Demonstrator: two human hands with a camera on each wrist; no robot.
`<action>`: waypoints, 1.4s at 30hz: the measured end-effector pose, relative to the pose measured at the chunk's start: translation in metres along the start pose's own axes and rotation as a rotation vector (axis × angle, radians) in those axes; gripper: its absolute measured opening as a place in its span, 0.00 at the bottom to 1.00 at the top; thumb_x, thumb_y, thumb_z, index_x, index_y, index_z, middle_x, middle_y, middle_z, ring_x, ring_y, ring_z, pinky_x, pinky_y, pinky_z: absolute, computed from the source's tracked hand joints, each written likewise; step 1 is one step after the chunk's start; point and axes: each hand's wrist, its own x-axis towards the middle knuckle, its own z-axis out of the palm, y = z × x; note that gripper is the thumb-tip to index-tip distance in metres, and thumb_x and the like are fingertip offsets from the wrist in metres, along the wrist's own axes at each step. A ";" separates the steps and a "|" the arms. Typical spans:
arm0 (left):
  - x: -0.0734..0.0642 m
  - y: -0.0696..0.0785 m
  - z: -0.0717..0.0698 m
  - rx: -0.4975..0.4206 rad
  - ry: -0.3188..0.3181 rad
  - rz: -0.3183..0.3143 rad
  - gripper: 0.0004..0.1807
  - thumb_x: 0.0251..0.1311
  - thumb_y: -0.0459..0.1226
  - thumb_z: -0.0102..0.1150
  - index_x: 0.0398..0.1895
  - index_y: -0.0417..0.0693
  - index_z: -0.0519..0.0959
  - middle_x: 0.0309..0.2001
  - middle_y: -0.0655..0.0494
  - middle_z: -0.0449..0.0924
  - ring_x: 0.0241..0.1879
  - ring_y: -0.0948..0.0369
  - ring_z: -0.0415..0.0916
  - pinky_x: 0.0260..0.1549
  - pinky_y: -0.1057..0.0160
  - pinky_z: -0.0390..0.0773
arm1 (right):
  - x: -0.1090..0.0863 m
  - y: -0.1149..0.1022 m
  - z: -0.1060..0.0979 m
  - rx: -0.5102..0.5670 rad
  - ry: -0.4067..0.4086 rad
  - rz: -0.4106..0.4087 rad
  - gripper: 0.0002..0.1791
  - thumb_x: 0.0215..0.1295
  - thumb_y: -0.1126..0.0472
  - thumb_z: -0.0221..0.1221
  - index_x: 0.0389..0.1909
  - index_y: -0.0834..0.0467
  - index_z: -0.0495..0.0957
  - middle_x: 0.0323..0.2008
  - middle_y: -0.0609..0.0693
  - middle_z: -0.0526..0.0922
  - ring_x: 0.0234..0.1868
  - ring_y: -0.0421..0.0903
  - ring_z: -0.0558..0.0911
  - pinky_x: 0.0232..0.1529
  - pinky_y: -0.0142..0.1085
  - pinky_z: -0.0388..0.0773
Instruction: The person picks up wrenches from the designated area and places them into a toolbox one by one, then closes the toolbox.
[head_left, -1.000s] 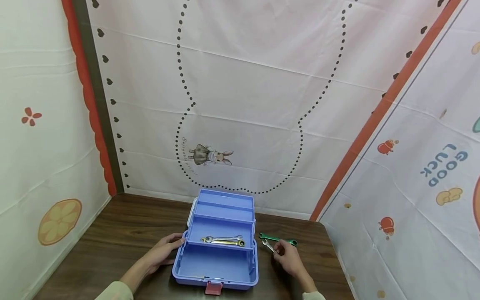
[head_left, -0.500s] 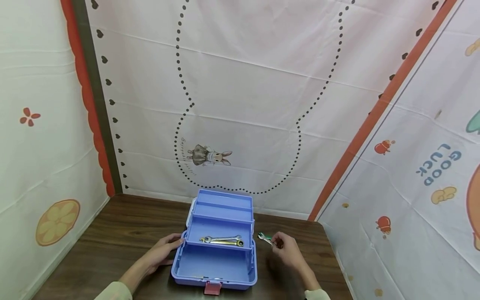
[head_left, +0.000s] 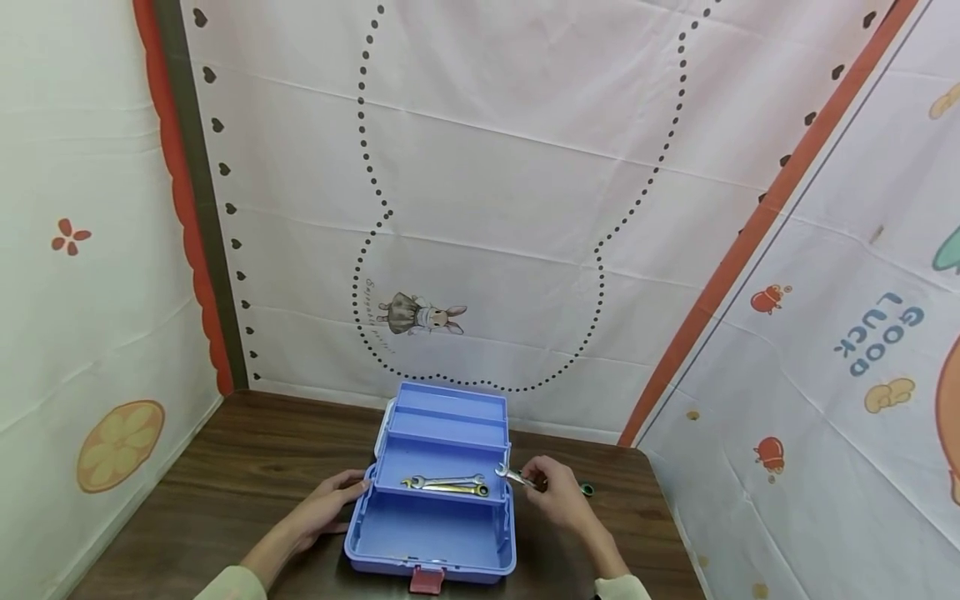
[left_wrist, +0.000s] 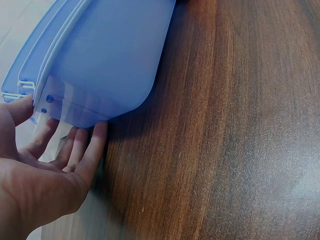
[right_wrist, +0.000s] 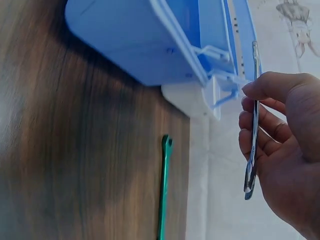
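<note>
A blue toolbox (head_left: 427, 529) stands with its lid and tiered trays raised. My left hand (head_left: 318, 508) rests against its left end; in the left wrist view the thumb (left_wrist: 22, 109) lies at the rim and the extended fingers touch the side wall. My right hand (head_left: 558, 492) pinches a silver wrench (right_wrist: 255, 65) between thumb and fingers, its open end at the right edge of the lower tray. In that tray lie another silver wrench (head_left: 453, 480) and a gold one (head_left: 457, 491). A green wrench (right_wrist: 164, 185) lies on the table, partly behind my right hand in the head view.
The box stands on a dark wooden table (head_left: 277, 433), its pink latch (head_left: 427, 581) hanging down in front. Small thin pieces (head_left: 416, 559) lie in the bottom compartment near the front wall. Printed cloth walls (head_left: 480, 208) enclose the table at the back and both sides.
My right hand has lifted the silver wrench and carried it left to the tray's edge, passing over the green wrench. The left hand stays at the box.
</note>
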 end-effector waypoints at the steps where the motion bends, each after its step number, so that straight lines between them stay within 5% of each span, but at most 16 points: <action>1: 0.000 0.000 0.000 0.000 0.000 -0.001 0.39 0.72 0.54 0.64 0.74 0.37 0.70 0.69 0.35 0.70 0.67 0.38 0.69 0.47 0.40 0.87 | 0.002 -0.002 0.001 -0.003 -0.003 -0.006 0.13 0.61 0.75 0.68 0.36 0.53 0.81 0.32 0.43 0.79 0.33 0.41 0.79 0.31 0.31 0.78; 19: 0.001 -0.001 0.001 -0.011 0.003 -0.008 0.39 0.72 0.54 0.64 0.74 0.36 0.69 0.70 0.34 0.69 0.67 0.37 0.69 0.48 0.41 0.87 | 0.033 -0.028 0.031 0.119 -0.037 -0.012 0.08 0.65 0.70 0.70 0.38 0.55 0.83 0.32 0.43 0.81 0.33 0.37 0.78 0.33 0.31 0.79; 42: 0.002 -0.001 0.002 0.010 -0.007 -0.006 0.40 0.73 0.55 0.63 0.75 0.36 0.68 0.71 0.32 0.66 0.68 0.37 0.68 0.48 0.40 0.87 | 0.054 -0.055 0.068 0.107 -0.082 -0.089 0.07 0.67 0.69 0.69 0.42 0.55 0.85 0.37 0.49 0.85 0.36 0.35 0.79 0.38 0.31 0.81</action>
